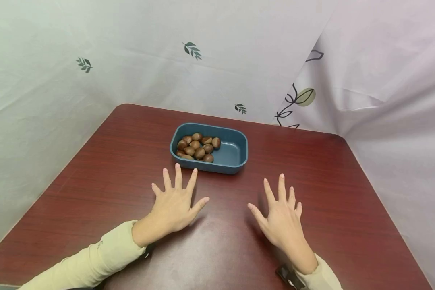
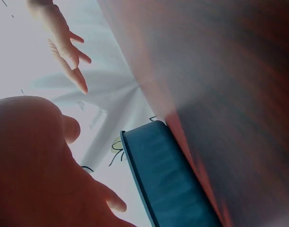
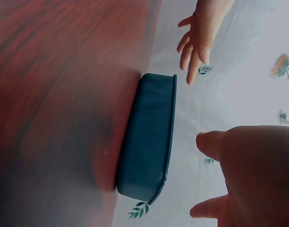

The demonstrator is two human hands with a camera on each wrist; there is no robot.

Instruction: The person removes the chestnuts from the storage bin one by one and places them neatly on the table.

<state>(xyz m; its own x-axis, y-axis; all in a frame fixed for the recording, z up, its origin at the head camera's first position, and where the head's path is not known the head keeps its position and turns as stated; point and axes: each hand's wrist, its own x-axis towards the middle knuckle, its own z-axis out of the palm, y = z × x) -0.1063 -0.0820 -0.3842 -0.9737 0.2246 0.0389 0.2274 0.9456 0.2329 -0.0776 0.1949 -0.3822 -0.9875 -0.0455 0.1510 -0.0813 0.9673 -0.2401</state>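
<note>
In the head view my left hand [image 1: 172,205] is held palm down above the table, fingers spread, just in front of a blue tray [image 1: 239,166]. Brown chestnuts [image 1: 199,153] lie heaped in the tray's left part. My right hand [image 1: 283,221], also spread with nothing in it, is to the right and nearer than the tray. The left wrist view has my left hand [image 2: 40,165] beside the tray's side wall [image 2: 165,175] without touching it. The right wrist view has my right hand [image 3: 262,175] apart from the tray [image 3: 147,137].
The dark red wooden table [image 1: 217,249] has rounded far corners. A pale curtain [image 1: 137,48] with leaf prints hangs behind it and along both sides. A dark strap [image 1: 289,277] is around the right wrist.
</note>
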